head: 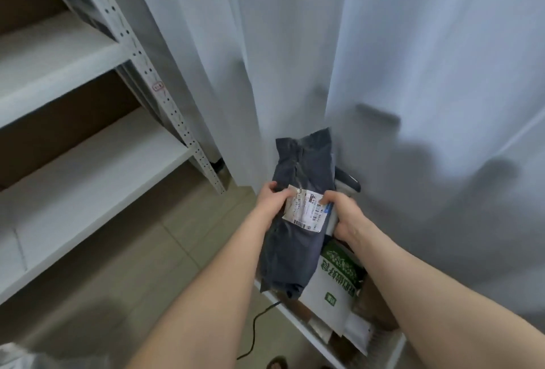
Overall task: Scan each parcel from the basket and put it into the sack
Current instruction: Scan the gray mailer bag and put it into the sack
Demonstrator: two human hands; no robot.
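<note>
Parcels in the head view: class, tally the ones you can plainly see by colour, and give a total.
Dark grey parcel: 1
White parcel with green print: 1
Plain white parcel: 1
Total: 3; others in the basket are too hidden to count.

Your view is evenly lit, cool and moderately bright. Soft dark shadows fall on the curtain [442, 147] at right and the floor [88, 324] lower left. Wide-angle distortion bends the shelf rack [134, 51]. You have slight overall blur; print on the parcel [295, 256] label is unreadable.
</note>
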